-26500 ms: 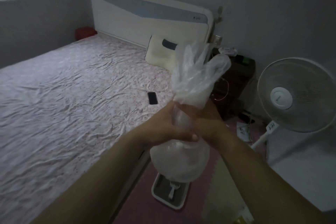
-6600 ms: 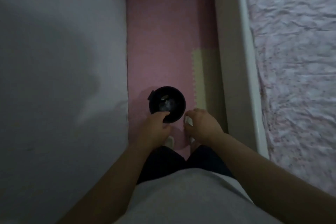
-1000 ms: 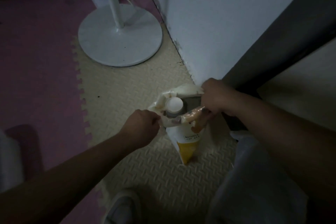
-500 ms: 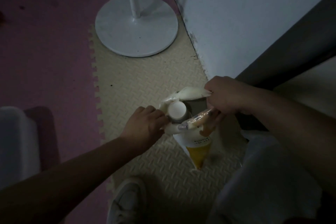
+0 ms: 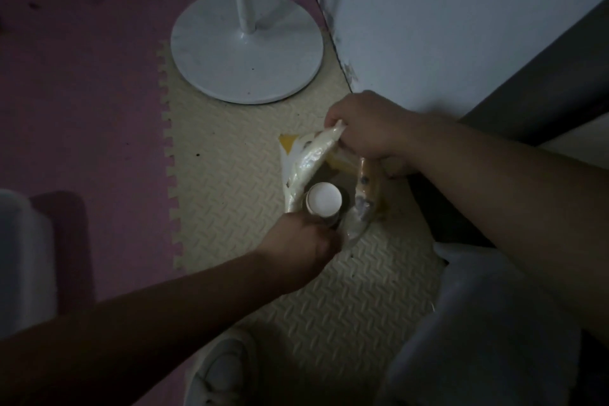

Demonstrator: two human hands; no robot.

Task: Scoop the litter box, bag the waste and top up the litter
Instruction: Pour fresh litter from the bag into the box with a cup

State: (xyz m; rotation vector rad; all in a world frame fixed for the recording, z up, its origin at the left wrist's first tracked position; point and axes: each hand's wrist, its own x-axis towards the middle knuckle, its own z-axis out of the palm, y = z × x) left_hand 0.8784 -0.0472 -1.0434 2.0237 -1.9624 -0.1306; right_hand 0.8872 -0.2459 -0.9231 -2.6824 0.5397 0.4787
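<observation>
A white and yellow litter bag (image 5: 304,158) stands on the cream foam mat with its mouth pulled wide. My right hand (image 5: 365,128) pinches the far edge of the bag's top. My left hand (image 5: 300,247) grips the near edge, close to a round white-topped cup (image 5: 324,199) that sits inside the bag's mouth. What lies deeper in the bag stays hidden in the dark.
A white fan base (image 5: 247,46) with its pole stands just beyond the bag. A white wall (image 5: 445,20) and a dark panel (image 5: 543,99) close off the right. A pale box (image 5: 23,260) sits at the left on the pink mat (image 5: 82,76). My shoe (image 5: 217,369) is below.
The bag's mouth is pulled wider. My right hand lifted its edge up and away, and my left hand shifted down to the near edge, below the cup.
</observation>
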